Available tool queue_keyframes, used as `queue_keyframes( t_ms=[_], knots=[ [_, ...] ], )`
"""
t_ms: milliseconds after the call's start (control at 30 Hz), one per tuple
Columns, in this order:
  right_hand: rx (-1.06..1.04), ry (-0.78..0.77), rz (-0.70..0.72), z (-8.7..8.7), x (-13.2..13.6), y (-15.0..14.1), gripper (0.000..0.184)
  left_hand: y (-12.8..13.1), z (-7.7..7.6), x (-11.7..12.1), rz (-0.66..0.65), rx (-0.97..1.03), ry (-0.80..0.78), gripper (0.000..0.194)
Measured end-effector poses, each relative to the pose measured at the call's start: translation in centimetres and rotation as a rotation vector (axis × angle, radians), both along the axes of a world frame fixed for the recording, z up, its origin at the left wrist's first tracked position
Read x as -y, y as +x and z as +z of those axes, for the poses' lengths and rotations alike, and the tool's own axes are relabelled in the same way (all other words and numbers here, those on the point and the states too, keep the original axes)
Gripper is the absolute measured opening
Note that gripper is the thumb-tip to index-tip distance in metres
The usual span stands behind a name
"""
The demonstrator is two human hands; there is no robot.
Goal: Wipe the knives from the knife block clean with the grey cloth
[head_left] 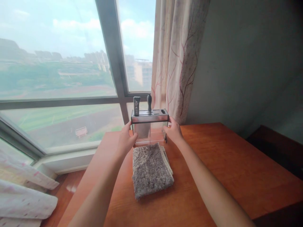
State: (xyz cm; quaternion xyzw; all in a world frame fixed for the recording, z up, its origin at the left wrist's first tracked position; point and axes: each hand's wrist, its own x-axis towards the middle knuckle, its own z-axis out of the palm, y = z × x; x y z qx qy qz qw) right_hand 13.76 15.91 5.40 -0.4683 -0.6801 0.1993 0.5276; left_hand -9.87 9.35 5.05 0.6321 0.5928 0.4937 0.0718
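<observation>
A clear-sided knife holder (150, 123) with a metal top stands at the far edge of the wooden table (224, 164). Two knife handles (136, 105) stick up from its slots, one grey and one dark. My left hand (126, 140) grips the holder's left side, fingers wrapped round it. My right hand (173, 130) grips its right side the same way. Just in front of the holder lies a folded grey towel (151, 170), between my forearms.
A large window (71, 78) runs behind the table, with a patterned curtain (180, 63) at its right. A grey wall stands to the right. White fabric (23, 195) lies at the lower left, beside the table.
</observation>
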Motion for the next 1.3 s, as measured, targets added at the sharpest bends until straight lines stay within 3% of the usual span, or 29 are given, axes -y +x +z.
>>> queue_keyframes(
  t_ms=[133, 233, 400, 500, 600, 733, 967, 1167, 1300],
  knots=[
    [-0.057, 0.003, 0.004, -0.2, 0.1, 0.8, 0.048, 0.3, -0.3, -0.2, -0.046, 0.048, -0.021, 0.062],
    [-0.086, -0.032, 0.010, -1.4, 0.1, 1.2, 0.051, 0.2, -1.4, 0.1, -0.051, 0.087, -0.049, 0.062],
    [-0.046, -0.185, -0.097, -6.2, 1.6, 1.5, 0.045, 0.6, -5.3, 3.0, 0.143, 0.069, -0.216, 0.062],
    [0.032, -0.242, -0.024, -9.3, 3.9, 1.0, 0.030, 1.5, -7.7, 5.4, 0.082, -0.048, -0.305, 0.053],
    [0.062, -0.215, 0.096, -10.8, 6.1, 0.5, 0.021, 2.8, -8.9, 6.7, 0.030, -0.173, -0.303, 0.044],
    [0.073, -0.165, 0.144, -11.2, 6.8, 1.0, 0.021, 4.7, -9.0, 6.1, -0.008, -0.250, -0.249, 0.046],
    [-0.043, -0.236, -0.011, -12.0, 5.5, 3.8, 0.027, 7.6, -9.2, 4.0, -0.036, -0.222, -0.233, 0.050],
    [-0.198, -0.355, -0.106, -11.7, 6.2, 4.5, 0.033, 6.3, -10.0, 4.4, 0.013, -0.206, -0.194, 0.050],
    [-0.265, -0.457, -0.085, -11.0, 7.1, 4.7, 0.038, 5.5, -9.7, 4.8, 0.029, -0.298, -0.271, 0.052]
  ],
)
